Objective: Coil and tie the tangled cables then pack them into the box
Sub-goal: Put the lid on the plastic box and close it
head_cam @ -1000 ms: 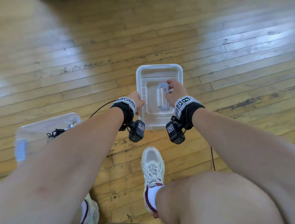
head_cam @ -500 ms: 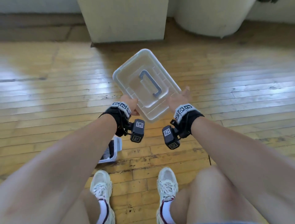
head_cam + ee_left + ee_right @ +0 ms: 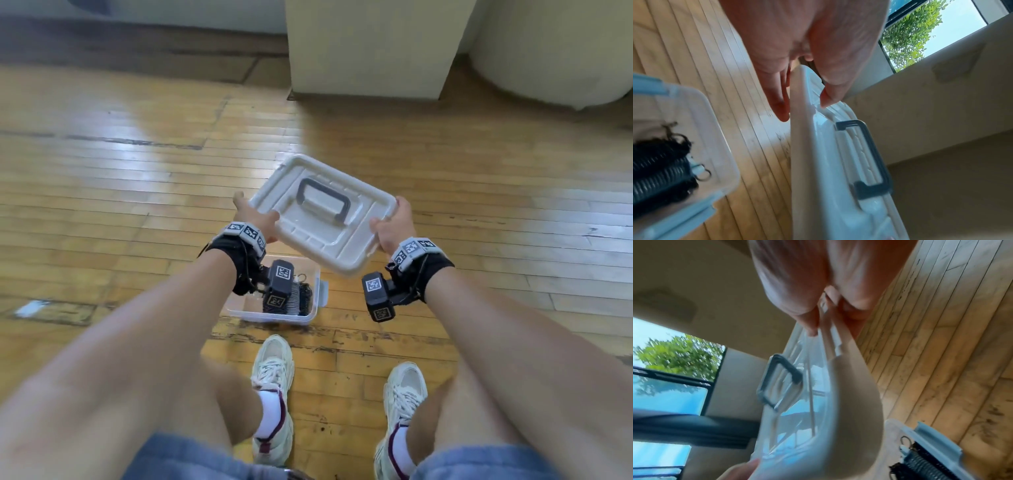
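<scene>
A translucent plastic box (image 3: 274,313) holding coiled black cables (image 3: 301,298) was seen on the wooden floor (image 3: 137,192), at 12 o'clock from the white sneakers (image 3: 272,377). Its lid (image 3: 325,236), with a dark handle (image 3: 323,198), was held tilted above the box. The lid's 9 o'clock edge was pinched by the left hand (image 3: 255,219), thumb on top, and its 3 o'clock edge by the right hand (image 3: 394,224). No readable writing was seen; only square black-and-white markers on the wristbands (image 3: 246,234).
</scene>
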`<state>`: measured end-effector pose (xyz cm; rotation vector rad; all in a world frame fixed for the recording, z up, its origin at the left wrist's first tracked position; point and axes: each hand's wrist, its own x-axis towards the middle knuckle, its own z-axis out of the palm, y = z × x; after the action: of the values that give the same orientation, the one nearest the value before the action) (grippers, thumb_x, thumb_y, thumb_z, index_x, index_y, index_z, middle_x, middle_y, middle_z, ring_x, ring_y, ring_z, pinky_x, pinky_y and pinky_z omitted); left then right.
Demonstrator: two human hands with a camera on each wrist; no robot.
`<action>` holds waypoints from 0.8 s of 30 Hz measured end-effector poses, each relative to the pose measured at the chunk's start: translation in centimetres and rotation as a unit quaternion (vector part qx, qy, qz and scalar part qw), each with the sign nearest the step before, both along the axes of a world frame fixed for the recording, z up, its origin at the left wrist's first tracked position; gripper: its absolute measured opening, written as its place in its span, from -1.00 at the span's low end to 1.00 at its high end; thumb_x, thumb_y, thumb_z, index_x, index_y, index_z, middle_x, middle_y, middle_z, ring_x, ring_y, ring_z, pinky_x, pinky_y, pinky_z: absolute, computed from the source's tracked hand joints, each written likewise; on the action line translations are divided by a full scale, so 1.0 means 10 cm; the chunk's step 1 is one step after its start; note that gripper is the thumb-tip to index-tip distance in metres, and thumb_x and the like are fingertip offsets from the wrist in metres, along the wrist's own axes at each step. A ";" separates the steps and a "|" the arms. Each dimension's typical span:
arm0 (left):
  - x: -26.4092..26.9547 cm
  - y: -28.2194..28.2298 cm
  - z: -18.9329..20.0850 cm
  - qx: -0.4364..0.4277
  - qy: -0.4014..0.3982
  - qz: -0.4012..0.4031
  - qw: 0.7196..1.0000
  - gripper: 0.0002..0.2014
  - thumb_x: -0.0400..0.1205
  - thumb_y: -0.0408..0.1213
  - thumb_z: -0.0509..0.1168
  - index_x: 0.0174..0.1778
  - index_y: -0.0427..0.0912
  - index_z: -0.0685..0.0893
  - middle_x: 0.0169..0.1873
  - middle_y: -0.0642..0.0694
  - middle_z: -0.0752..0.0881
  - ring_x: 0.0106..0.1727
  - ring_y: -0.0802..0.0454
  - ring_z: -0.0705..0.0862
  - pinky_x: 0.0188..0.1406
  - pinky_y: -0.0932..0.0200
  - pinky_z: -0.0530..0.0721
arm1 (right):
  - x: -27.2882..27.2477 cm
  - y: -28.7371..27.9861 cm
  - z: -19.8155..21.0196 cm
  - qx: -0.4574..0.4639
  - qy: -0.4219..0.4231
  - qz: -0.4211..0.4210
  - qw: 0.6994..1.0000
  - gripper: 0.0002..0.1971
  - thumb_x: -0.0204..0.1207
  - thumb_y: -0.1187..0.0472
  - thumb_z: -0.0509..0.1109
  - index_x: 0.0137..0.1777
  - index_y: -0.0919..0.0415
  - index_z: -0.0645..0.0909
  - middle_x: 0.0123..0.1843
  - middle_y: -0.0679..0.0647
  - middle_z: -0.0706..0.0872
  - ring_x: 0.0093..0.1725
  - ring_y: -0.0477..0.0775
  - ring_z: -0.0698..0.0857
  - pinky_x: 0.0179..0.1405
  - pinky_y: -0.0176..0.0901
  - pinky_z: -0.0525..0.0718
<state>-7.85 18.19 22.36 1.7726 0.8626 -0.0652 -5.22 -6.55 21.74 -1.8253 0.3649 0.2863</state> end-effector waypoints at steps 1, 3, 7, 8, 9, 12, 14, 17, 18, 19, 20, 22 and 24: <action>-0.03 0.12 -0.03 0.037 0.012 -0.015 0.999 -0.25 0.68 -0.42 0.31 0.71 -0.03 0.07 0.06 -0.13 0.50 -0.22 -0.06 0.65 -0.38 0.06 0.74 | 0.00 0.06 -0.04 -0.004 0.007 0.016 1.000 -0.30 0.64 0.36 0.38 0.68 0.00 0.15 0.36 0.11 0.60 0.19 0.22 0.74 0.18 0.26 0.77; -0.05 0.35 -0.16 0.088 0.038 -0.047 0.994 -0.45 0.71 -0.38 0.25 0.64 -0.09 0.30 0.18 -0.14 0.59 -0.20 -0.05 0.67 -0.38 0.09 0.74 | 0.04 0.17 -0.14 -0.012 0.029 0.026 0.999 -0.30 0.64 0.33 0.40 0.68 0.04 0.14 0.33 0.11 0.59 0.19 0.20 0.73 0.18 0.18 0.77; -0.07 0.64 -0.41 0.164 0.088 -0.088 0.979 -0.65 0.70 -0.34 0.20 0.41 -0.19 0.61 -0.02 -0.18 0.70 -0.12 -0.17 0.72 -0.02 -0.06 0.79 | 0.18 0.34 -0.34 -0.088 0.078 -0.003 0.993 -0.47 0.63 0.20 0.45 0.49 0.18 0.28 0.19 0.12 0.61 0.02 0.14 0.69 -0.07 -0.01 0.67; -0.08 0.70 -0.49 0.166 0.097 -0.093 0.977 -0.66 0.70 -0.36 0.20 0.40 -0.21 0.62 -0.03 -0.18 0.69 -0.11 -0.17 0.71 -0.03 -0.03 0.77 | 0.22 0.38 -0.41 -0.110 0.082 0.013 0.991 -0.52 0.62 0.20 0.44 0.45 0.18 0.33 0.16 0.11 0.62 -0.03 0.12 0.69 -0.12 -0.02 0.68; -0.08 0.75 -0.56 0.168 0.105 -0.097 0.975 -0.66 0.71 -0.37 0.20 0.40 -0.24 0.62 -0.01 -0.20 0.70 -0.11 -0.18 0.70 -0.06 -0.02 0.75 | 0.25 0.42 -0.48 -0.126 0.088 0.034 0.987 -0.55 0.62 0.22 0.43 0.44 0.17 0.37 0.14 0.09 0.62 -0.05 0.11 0.69 -0.12 -0.02 0.71; -0.10 0.92 -0.87 0.176 0.144 -0.115 0.967 -0.64 0.70 -0.37 0.21 0.42 -0.27 0.62 0.07 -0.29 0.74 -0.02 -0.25 0.75 0.02 -0.07 0.77 | 0.36 0.58 -0.80 -0.167 0.114 0.107 0.973 -0.63 0.55 0.30 0.39 0.35 0.14 0.52 0.20 0.10 0.68 0.05 0.16 0.73 0.04 0.09 0.78; -0.12 1.01 -1.08 0.176 0.168 -0.121 0.962 -0.65 0.68 -0.38 0.19 0.36 -0.28 0.67 0.03 -0.32 0.76 0.03 -0.30 0.76 0.10 -0.14 0.77 | 0.39 0.65 -1.01 -0.191 0.145 0.146 0.960 -0.65 0.46 0.29 0.44 0.25 0.15 0.56 0.18 0.13 0.71 0.07 0.21 0.75 0.12 0.18 0.78; -0.13 1.11 -1.38 0.177 0.201 -0.132 0.954 -0.70 0.68 -0.39 0.19 0.29 -0.28 0.69 0.02 -0.33 0.76 0.01 -0.28 0.74 0.06 -0.07 0.73 | 0.39 0.77 -1.26 -0.231 0.175 0.179 0.940 -0.61 0.46 0.34 0.47 0.28 0.20 0.57 0.16 0.14 0.70 0.13 0.24 0.72 0.21 0.20 0.74; -0.14 1.14 -1.48 0.180 0.211 -0.139 0.951 -0.72 0.68 -0.39 0.20 0.25 -0.27 0.69 0.00 -0.32 0.76 -0.05 -0.26 0.71 -0.02 -0.01 0.69 | 0.38 0.82 -1.33 -0.231 0.181 0.181 0.939 -0.57 0.47 0.36 0.46 0.34 0.22 0.55 0.19 0.15 0.69 0.14 0.24 0.71 0.19 0.16 0.73; -0.15 1.16 -1.56 0.183 0.220 -0.146 0.947 -0.75 0.67 -0.39 0.21 0.21 -0.27 0.70 -0.03 -0.30 0.76 -0.10 -0.23 0.67 -0.10 0.02 0.63 | 0.36 0.85 -1.40 -0.232 0.191 0.181 0.936 -0.54 0.50 0.37 0.44 0.41 0.24 0.52 0.21 0.15 0.68 0.13 0.23 0.69 0.14 0.09 0.72; -0.17 1.19 -1.65 0.186 0.231 -0.149 0.943 -0.78 0.66 -0.38 0.22 0.16 -0.28 0.70 -0.04 -0.28 0.76 -0.13 -0.21 0.65 -0.15 0.04 0.59 | 0.36 0.89 -1.51 -0.231 0.193 0.185 0.935 -0.52 0.53 0.37 0.42 0.45 0.24 0.48 0.21 0.14 0.65 0.11 0.22 0.67 0.07 0.04 0.68; -0.19 1.26 -1.83 0.203 0.252 -0.147 0.935 -0.83 0.64 -0.35 0.24 0.05 -0.27 0.70 -0.09 -0.26 0.77 -0.19 -0.19 0.65 -0.18 0.06 0.59 | 0.35 0.95 -1.72 -0.230 0.189 0.184 0.937 -0.51 0.59 0.38 0.39 0.51 0.23 0.44 0.15 0.11 0.60 0.06 0.19 0.63 0.00 -0.02 0.61; -0.22 1.30 -1.99 0.220 0.262 -0.155 0.927 -0.90 0.64 -0.34 0.25 -0.04 -0.25 0.66 -0.11 -0.25 0.74 -0.19 -0.17 0.61 -0.17 0.06 0.56 | 0.30 1.02 -1.90 -0.228 0.186 0.177 0.939 -0.52 0.60 0.41 0.35 0.52 0.21 0.45 0.08 0.06 0.61 -0.02 0.13 0.63 -0.10 -0.07 0.58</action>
<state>-10.04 31.22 2.48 2.3599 1.0153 -0.6199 -2.18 3.63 2.76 -2.2956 0.3827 0.8650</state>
